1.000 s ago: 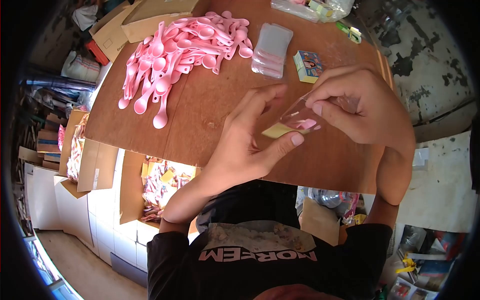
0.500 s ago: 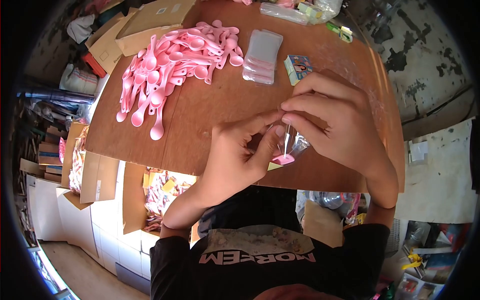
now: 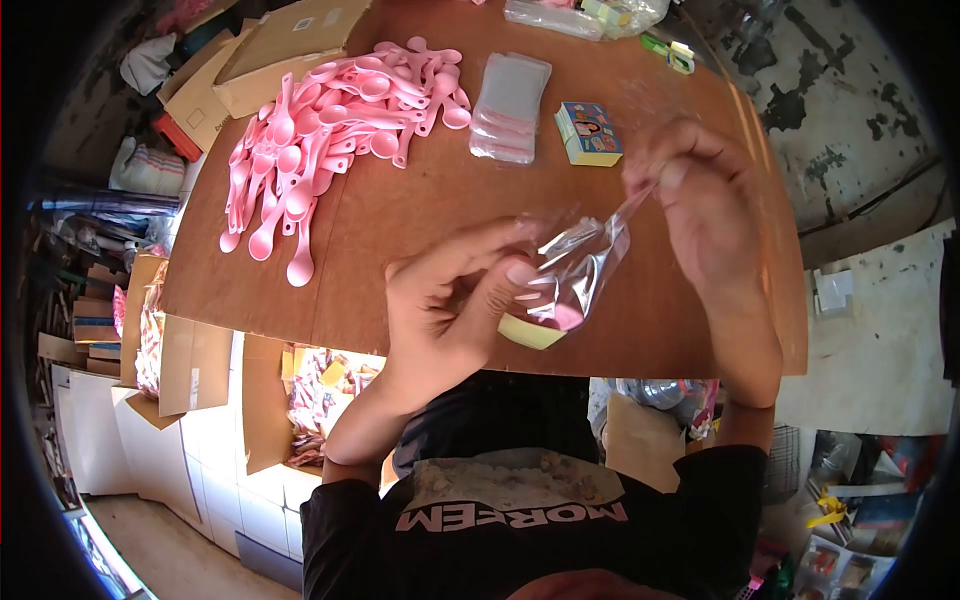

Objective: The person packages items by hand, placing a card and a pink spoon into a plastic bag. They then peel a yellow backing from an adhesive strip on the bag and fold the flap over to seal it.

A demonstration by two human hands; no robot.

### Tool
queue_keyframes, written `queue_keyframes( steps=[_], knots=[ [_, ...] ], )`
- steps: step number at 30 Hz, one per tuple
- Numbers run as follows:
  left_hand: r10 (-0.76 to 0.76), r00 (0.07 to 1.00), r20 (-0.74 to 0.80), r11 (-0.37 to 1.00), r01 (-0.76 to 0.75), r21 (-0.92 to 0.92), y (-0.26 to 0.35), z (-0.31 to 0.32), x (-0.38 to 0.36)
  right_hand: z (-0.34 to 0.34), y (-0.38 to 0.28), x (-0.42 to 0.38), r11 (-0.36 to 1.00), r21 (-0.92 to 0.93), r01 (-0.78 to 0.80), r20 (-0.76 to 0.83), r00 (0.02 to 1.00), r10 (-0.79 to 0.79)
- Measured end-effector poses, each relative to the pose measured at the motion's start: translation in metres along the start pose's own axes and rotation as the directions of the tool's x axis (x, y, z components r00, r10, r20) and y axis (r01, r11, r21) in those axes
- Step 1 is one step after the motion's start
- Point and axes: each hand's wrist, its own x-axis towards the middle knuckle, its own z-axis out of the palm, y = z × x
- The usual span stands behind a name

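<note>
Head view of a two-handed grip on a clear plastic bag [image 3: 585, 262] above the near edge of a wooden table [image 3: 420, 210]. The left hand [image 3: 455, 305] is closed about the bag's lower end, thumb pressed over the film, with a pink spoon [image 3: 562, 316] and a small yellow box [image 3: 530, 332] showing at that end; whether the box sits fully inside the film cannot be told. The right hand [image 3: 705, 205] pinches the bag's upper corner between thumb and fingertips, drawing the film taut and slanted between the two hands. The right hand is motion-blurred, so the exact finger placement is unclear.

Likely faults, judged from this arrangement: the thin film, stretched from a single pinched corner, may slip from the right fingertips or tear at that corner; the contents, bunched at the lower end beyond the table's edge, may drop toward the open cartons [image 3: 320, 375] below if the left hand slackens.

Farther out on the table lie a stack of empty clear bags [image 3: 510, 108], just beside it a small printed box [image 3: 588, 133], and to the left a loose heap of pink spoons [image 3: 330, 120]. Flat cardboard [image 3: 270, 55] lies at the table's far left corner.
</note>
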Motion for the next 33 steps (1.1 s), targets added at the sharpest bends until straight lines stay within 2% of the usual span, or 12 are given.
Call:
queue_keyframes(
  steps=[6, 7, 8, 9, 11, 14, 16, 18, 20, 25, 26, 33],
  knots=[
    [0.142, 0.976, -0.165, 0.989, -0.135, 0.055, -0.003, -0.002, -0.004, -0.158, 0.023, 0.049, 0.811, 0.585, 0.003, 0.295, 0.931, -0.216],
    [0.138, 0.977, -0.161, 0.990, -0.132, 0.046, -0.004, -0.002, -0.005, -0.176, 0.045, 0.051, 0.982, -0.014, -0.188, 0.101, 0.977, 0.188],
    [0.105, 0.978, -0.178, 0.992, -0.092, 0.081, -0.004, -0.003, -0.006, -0.192, 0.067, 0.047, 0.702, -0.523, -0.484, -0.295, 0.875, 0.383],
    [0.080, 0.977, -0.199, 0.991, -0.057, 0.117, -0.005, -0.003, -0.005, -0.212, 0.089, 0.037, 0.700, -0.527, -0.482, -0.299, 0.876, 0.379],
    [0.075, 0.978, -0.193, 0.995, -0.060, 0.082, -0.002, -0.005, -0.003, -0.244, 0.120, 0.023, -0.023, -0.940, -0.341, -0.339, 0.938, -0.076],
    [0.011, 0.975, -0.221, 0.996, -0.031, -0.086, -0.007, -0.005, -0.003, -0.182, 0.079, 0.019, 0.154, -0.942, -0.299, -0.326, 0.924, -0.202],
    [-0.071, 0.982, -0.173, 0.975, 0.031, -0.220, -0.009, -0.001, 0.001, -0.125, 0.049, 0.013, 0.604, -0.745, -0.282, -0.342, 0.940, 0.018],
    [-0.087, 0.980, -0.179, 0.975, 0.046, -0.219, -0.016, 0.002, 0.004, -0.073, 0.029, 0.001, 0.754, -0.655, -0.039, 0.006, 0.998, 0.057],
    [-0.152, 0.971, -0.186, 0.937, 0.081, -0.340, -0.017, 0.009, 0.006, -0.033, 0.016, -0.010, 0.778, -0.609, 0.155, 0.347, 0.934, 0.087],
    [-0.054, 0.991, -0.121, 0.929, 0.005, -0.371, -0.030, 0.006, 0.004, 0.022, 0.020, -0.028, 0.815, -0.564, 0.132, 0.156, 0.986, -0.052],
    [-0.008, 0.991, -0.131, 0.906, -0.048, -0.420, -0.030, 0.005, 0.006, 0.024, 0.022, -0.026, 0.716, -0.637, 0.285, 0.075, 0.948, -0.310],
    [-0.035, 0.981, 0.189, 0.999, 0.029, 0.038, -0.033, -0.007, 0.010, 0.023, 0.016, -0.017, 0.690, -0.652, 0.316, 0.224, 0.949, -0.224]
  ],
)
